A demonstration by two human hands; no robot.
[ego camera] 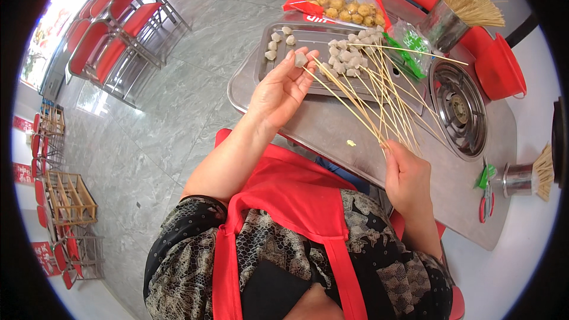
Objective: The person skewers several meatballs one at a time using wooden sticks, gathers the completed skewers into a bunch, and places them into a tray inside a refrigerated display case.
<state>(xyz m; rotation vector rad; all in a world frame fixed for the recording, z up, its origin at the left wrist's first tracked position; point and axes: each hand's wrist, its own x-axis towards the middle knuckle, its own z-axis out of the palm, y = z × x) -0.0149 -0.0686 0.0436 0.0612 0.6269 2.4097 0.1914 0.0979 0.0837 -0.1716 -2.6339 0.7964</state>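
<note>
Between the thumb and fingers of my left hand (282, 93) is a pale grey food ball (301, 59), held over the near left part of a metal tray (306, 35). My right hand (406, 178) grips several thin wooden skewers (351, 98) by their near ends, above the tabletop. One skewer's far tip meets or almost meets the held ball; I cannot tell if it has pierced it. On the tray's right side lies a heap of similar balls (344, 55), with skewers (391, 84) fanning out from it towards me. A few loose balls (272, 46) rest at the tray's left.
Behind the tray is a red and clear bag of yellow-brown balls (351, 9). A round burner (460, 106) is set into the metal table (320, 115) at right, near a red bucket (500, 69). Skewers fill a metal canister (444, 24). Red-handled scissors (486, 204) lie near the right edge.
</note>
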